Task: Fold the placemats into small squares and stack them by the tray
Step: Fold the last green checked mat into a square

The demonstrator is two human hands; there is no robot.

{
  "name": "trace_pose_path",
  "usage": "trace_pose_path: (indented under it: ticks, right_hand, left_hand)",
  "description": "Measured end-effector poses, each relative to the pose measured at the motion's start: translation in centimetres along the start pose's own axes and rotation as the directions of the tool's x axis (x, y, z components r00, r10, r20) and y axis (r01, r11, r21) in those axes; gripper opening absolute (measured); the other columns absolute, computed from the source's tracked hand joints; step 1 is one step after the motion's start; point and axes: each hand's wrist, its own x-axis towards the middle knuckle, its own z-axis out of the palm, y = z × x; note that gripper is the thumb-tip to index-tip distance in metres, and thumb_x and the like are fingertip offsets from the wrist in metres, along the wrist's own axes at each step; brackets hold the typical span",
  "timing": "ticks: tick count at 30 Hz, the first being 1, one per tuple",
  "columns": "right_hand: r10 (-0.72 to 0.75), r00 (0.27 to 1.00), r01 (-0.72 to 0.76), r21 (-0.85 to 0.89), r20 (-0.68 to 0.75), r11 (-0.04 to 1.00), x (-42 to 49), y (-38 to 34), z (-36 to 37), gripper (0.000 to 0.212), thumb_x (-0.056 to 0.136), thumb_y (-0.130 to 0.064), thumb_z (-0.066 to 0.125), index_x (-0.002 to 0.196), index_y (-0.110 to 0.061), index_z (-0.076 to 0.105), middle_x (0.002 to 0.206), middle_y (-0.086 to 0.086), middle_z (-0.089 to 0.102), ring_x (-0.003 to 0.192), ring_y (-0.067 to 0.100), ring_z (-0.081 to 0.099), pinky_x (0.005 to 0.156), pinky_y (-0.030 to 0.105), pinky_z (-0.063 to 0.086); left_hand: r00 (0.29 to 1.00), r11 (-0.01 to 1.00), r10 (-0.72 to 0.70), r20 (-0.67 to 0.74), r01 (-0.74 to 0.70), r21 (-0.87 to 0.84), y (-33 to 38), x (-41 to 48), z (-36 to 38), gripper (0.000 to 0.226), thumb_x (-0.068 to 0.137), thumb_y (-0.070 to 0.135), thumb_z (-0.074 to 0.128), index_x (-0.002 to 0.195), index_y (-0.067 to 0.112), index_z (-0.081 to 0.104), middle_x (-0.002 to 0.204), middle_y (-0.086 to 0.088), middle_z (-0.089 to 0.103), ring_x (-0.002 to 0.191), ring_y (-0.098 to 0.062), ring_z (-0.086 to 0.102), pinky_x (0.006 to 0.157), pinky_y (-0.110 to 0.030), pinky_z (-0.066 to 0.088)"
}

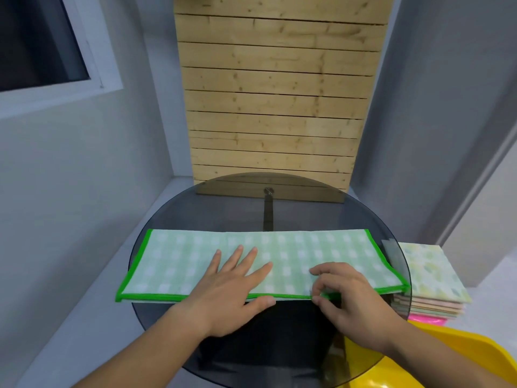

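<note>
A green-edged checked placemat (279, 253) lies flat, folded into a long strip. Folded placemats (430, 275) sit stacked beside its right end.

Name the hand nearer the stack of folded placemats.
Right. The right hand pinches the green placemat's front edge nearer the stack; the left hand presses its middle, farther off.

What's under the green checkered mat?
The green checkered placemat lies on the round dark glass table, its left end past the rim. The glass right beneath it is covered, so anything there is hidden.
</note>
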Motion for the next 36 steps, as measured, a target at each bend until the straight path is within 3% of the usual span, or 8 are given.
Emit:
trace_pose_path:
  ticks: [7,10,14,17,21,25,29,36]
  right_hand:
    - [0.041,0.993,-0.022,-0.161,0.110,0.987,2.1,-1.5,-1.2,0.020,0.093,-0.044,0.049,0.087,-0.032,0.064,0.111,-0.020,0.055,0.107,0.007,0.050,0.095,0.029,0.041]
    - [0.000,0.999,0.007,-0.201,0.035,0.980,4.9,-2.6,-1.3,0.025,0.098,-0.038,0.045,0.112,-0.031,0.066,0.120,-0.012,0.060,0.115,0.015,0.053,0.102,0.033,0.040]
    - [-0.002,0.990,0.032,-0.213,0.141,0.976,8.8,-3.7,0.6,0.055,0.105,-0.035,0.033,0.156,-0.016,0.023,0.164,-0.001,0.015,0.152,0.017,0.005,0.122,0.030,0.003]
    - [0.079,0.967,-0.007,-0.283,0.242,0.959,9.8,-3.1,2.5,0.063,0.105,-0.043,0.022,0.158,-0.015,0.003,0.165,0.000,-0.006,0.151,0.016,-0.013,0.122,0.033,-0.007]
    - [0.120,0.954,-0.020,-0.341,0.275,0.940,9.6,-2.5,3.7,0.064,0.104,-0.048,0.014,0.158,-0.018,-0.003,0.164,-0.004,-0.012,0.150,0.012,-0.017,0.122,0.033,-0.008]
    - [0.122,0.958,-0.023,-0.356,0.260,0.934,9.6,-2.5,3.7,0.062,0.105,-0.047,0.013,0.158,-0.018,-0.002,0.165,-0.005,-0.011,0.150,0.011,-0.017,0.123,0.033,-0.008]
    - [0.115,0.963,-0.021,-0.359,0.243,0.933,9.4,-2.6,3.8,0.062,0.105,-0.046,0.013,0.158,-0.019,-0.004,0.164,-0.006,-0.011,0.149,0.009,-0.018,0.122,0.031,-0.010]
    - [0.130,0.957,-0.026,-0.368,0.260,0.930,9.6,-2.5,3.8,0.062,0.103,-0.049,0.010,0.157,-0.022,-0.005,0.163,-0.009,-0.015,0.147,0.006,-0.020,0.121,0.029,-0.011]
  left_hand:
    - [0.999,0.994,-0.008,-0.038,0.003,-0.112,-0.4,0.3,0.5,0.053,0.106,0.053,0.013,0.156,0.052,-0.001,0.165,0.019,-0.020,0.148,-0.003,-0.029,0.123,-0.043,-0.018]
    - [0.999,0.991,-0.010,-0.038,0.005,-0.132,-0.4,0.7,0.3,0.054,0.105,0.051,0.020,0.157,0.051,0.004,0.166,0.019,-0.015,0.151,-0.005,-0.024,0.123,-0.042,-0.016]
    - [0.999,0.994,-0.014,-0.037,0.010,-0.111,-0.5,0.5,0.2,0.058,0.105,0.053,0.021,0.159,0.045,0.000,0.167,0.018,-0.014,0.151,-0.005,-0.022,0.124,-0.044,-0.015]
    - [1.000,0.990,-0.007,-0.013,0.005,-0.140,-0.8,0.7,0.1,0.063,0.104,0.055,0.022,0.160,0.039,-0.004,0.166,0.019,-0.015,0.150,-0.001,-0.023,0.124,-0.043,-0.015]
    - [1.000,0.970,-0.017,0.005,0.017,-0.243,-1.3,1.1,-0.1,0.064,0.103,0.054,0.031,0.160,0.038,0.006,0.167,0.021,-0.007,0.150,0.002,-0.018,0.124,-0.041,-0.013]
    - [0.979,0.968,-0.112,-0.168,0.070,-0.241,-0.6,2.4,-1.6,0.051,0.102,0.030,0.038,0.152,0.028,0.030,0.164,0.009,0.021,0.151,-0.009,0.009,0.122,-0.034,0.005]
    - [0.987,0.979,-0.045,-0.155,0.013,-0.201,0.6,5.5,-2.0,0.064,0.102,0.014,0.033,0.161,0.016,0.010,0.170,0.001,0.000,0.155,-0.011,-0.010,0.126,-0.036,-0.005]
    - [0.961,0.954,-0.257,-0.107,0.234,-0.188,-1.8,6.1,-0.6,0.067,0.107,0.047,0.017,0.162,0.012,-0.002,0.169,-0.001,-0.011,0.155,-0.012,-0.014,0.126,-0.036,-0.009]
